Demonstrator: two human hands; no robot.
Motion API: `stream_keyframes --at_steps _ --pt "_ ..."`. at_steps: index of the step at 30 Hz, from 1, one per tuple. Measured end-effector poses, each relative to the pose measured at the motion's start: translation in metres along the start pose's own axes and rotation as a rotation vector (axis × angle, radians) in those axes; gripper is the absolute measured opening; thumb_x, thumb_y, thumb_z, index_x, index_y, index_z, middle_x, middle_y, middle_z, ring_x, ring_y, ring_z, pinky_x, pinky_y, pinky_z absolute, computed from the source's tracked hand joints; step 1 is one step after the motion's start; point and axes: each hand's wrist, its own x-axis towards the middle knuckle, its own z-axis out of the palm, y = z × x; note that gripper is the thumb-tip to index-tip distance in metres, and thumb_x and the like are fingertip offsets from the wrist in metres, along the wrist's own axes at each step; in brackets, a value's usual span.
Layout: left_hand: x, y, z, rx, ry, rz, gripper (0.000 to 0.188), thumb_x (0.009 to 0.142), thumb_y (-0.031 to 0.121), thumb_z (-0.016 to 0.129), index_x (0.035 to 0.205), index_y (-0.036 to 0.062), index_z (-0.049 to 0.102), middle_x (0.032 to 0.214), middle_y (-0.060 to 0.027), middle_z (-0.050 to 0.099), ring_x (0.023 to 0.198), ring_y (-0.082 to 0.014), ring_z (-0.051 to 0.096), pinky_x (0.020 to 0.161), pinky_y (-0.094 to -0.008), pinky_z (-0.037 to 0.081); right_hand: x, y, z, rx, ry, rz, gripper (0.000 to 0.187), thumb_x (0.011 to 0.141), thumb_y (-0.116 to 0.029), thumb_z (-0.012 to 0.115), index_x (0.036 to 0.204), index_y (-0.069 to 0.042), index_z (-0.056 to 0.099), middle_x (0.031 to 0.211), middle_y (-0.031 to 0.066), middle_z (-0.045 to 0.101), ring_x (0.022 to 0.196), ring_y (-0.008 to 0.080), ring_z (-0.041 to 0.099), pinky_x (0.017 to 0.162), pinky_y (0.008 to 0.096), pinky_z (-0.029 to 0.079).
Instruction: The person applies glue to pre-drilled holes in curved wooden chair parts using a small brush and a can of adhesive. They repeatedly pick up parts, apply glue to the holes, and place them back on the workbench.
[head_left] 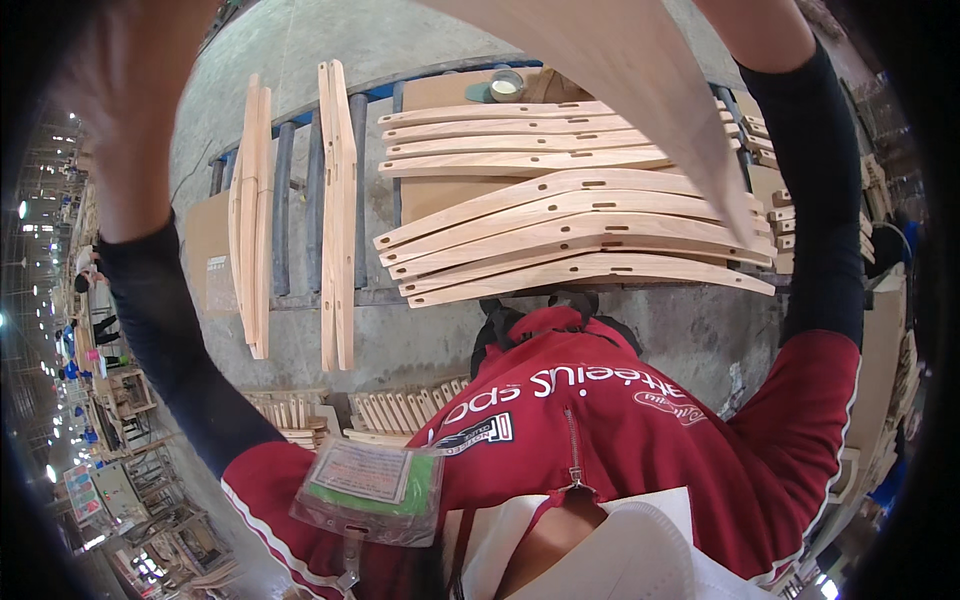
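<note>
A pale wooden piece (640, 85) is raised close to the camera, blurred, slanting from the top edge down over the right end of the stacked bars. My left hand (140, 60) is a blur at the upper left, its fingers hidden beyond the frame. My right forearm (750, 30) leaves the picture at the top, so that hand is out of sight. What grips the raised piece cannot be seen. Below it lie several bent wooden bars with slots (590, 225), side by side. Straighter-looking slotted bars (530, 140) lie in a group behind them.
Two pairs of wooden bars (338, 200) (255, 210) lie across a roller conveyor (283, 210) at left. A small round container (506, 84) stands behind the stack. More wooden parts (405, 408) are racked low down, near my body. Other workpieces and a person (95, 290) show farther left.
</note>
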Motion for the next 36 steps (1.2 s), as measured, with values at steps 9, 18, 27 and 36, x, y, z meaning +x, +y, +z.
stream_keyframes --at_steps 9,18,27,36 --pt "-0.015 0.265 -0.002 -0.763 -0.276 0.031 0.042 0.088 0.03 0.064 0.125 0.0151 0.05 0.121 -0.0045 0.058 0.111 -0.0239 0.055 0.095 -0.0425 0.041 -0.131 0.18 -0.018 0.024 -0.218 0.763 0.091 0.089 -0.071 0.051 0.149 -0.003 0.038 0.156 0.0178 0.032 0.146 0.0273 0.026 0.119 0.036 0.023" --pt "-0.066 0.453 0.015 -1.344 -0.804 -0.23 0.077 0.058 0.031 0.081 0.126 0.0071 0.052 0.114 -0.0108 0.059 0.108 -0.0288 0.053 0.094 -0.0405 0.038 -0.247 0.336 -0.029 -0.296 -0.195 1.305 0.1 0.08 -0.081 0.049 0.137 0.001 0.054 0.143 0.0269 0.047 0.137 0.034 0.043 0.109 0.039 0.038" --pt "-0.091 0.525 0.055 -1.444 -0.985 -0.17 0.085 0.056 0.031 0.082 0.131 0.0055 0.051 0.123 -0.0127 0.058 0.117 -0.0305 0.051 0.099 -0.0411 0.037 -0.311 0.412 -0.02 -0.526 0.001 1.104 0.059 0.089 -0.06 0.053 0.11 -0.008 0.073 0.11 0.0217 0.069 0.106 0.0399 0.063 0.094 0.0427 0.048" --pt "-0.095 0.531 0.059 -1.549 -1.181 -0.191 0.09 0.065 0.055 0.077 0.135 0.0052 0.052 0.129 -0.0183 0.058 0.119 -0.0353 0.052 0.103 -0.0452 0.036 -0.374 0.4 0.056 -1.024 0.34 0.664 0.052 0.097 -0.044 0.053 0.134 -0.008 0.051 0.124 0.0153 0.059 0.119 0.0348 0.053 0.106 0.0487 0.037"
